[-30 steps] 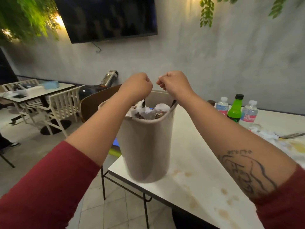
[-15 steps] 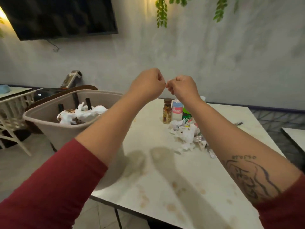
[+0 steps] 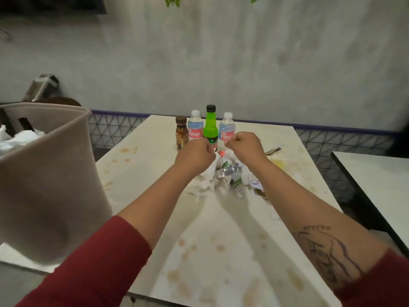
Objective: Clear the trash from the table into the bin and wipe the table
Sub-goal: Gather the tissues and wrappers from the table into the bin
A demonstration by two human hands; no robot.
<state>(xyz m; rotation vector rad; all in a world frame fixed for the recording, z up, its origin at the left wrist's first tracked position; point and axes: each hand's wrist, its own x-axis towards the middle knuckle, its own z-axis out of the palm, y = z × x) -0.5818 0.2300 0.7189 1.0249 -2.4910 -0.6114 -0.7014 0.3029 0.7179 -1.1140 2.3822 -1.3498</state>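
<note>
Moved since the previous frames: both fists lowered from in front of the wall to just above the trash heap; the bin now fills the left edge of view

- Red sleeves, left (image 3: 95,269) and right (image 3: 380,282): pushed up the forearms; dark line tattoo (image 3: 327,251) on the right forearm
- Table (image 3: 221,251): pale top with brown stain spots at the front and along the left side; shadows of both arms fall across it
- Bin (image 3: 51,173): taupe plastic, standing at the table's near left corner; crumpled white tissue (image 3: 22,138) lies inside
- Left grip (image 3: 194,156): clenched, fingers curled in, nothing seen held; over the heap's left side, with white tissue just beside the knuckles
- Right grip (image 3: 245,145): clenched likewise, nothing seen in it; near the left grip but apart from it
- Trash heap (image 3: 228,176): crumpled white tissues and silver foil wrappers on the table below both grips, not yet in the bin
- Yellow smear (image 3: 278,163): on the table right of the heap
- Dark utensil (image 3: 273,150): just beyond the smear; blurred, possibly a fork
- Upright row behind the heap, left to right: brown bottle (image 3: 181,135), water bottle (image 3: 195,127), green bottle (image 3: 210,127) with black cap, second water bottle (image 3: 227,129)
- Second table (image 3: 376,180): at right, apart
- Farthest: grey wall (image 3: 243,63), dark screen (image 3: 51,5) at top left
</note>
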